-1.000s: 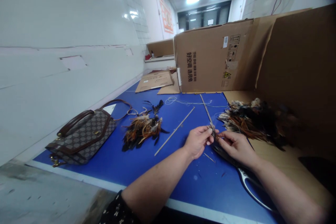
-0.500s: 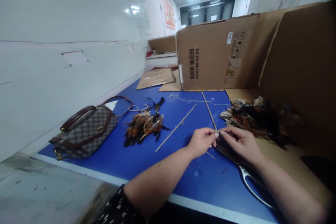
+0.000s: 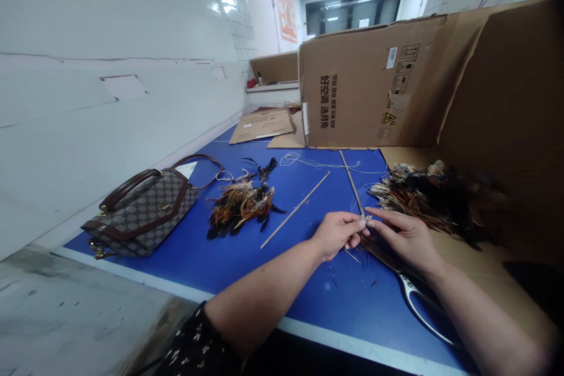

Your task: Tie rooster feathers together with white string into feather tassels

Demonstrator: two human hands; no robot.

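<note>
One feathered bundle lies apart while a small piece sits between the fingertips

The left hand pinches a small pale piece between thumb and forefinger, over the blue table and just in front of the near end of a long thin strip. The right hand is close against it: its thumb tip is at the piece, its forefinger slightly apart above, and I cannot tell whether its hidden fingers grip anything. The piece is too small and too covered to show whether it is bound or finished; it looks to be in mid-handling.

To the left, a feather cluster lies gathered on the table, and I judge that to be work already done, though its binding does not show. To the right, a large feather pile rests by the cardboard box, which suggests plenty of material is left. Pale thread lies in loose loops near the far end of the strip, another thin stick lies between the cluster and the hands, and the scissors lie beneath the right hand, ungripped as far as I can see
</note>
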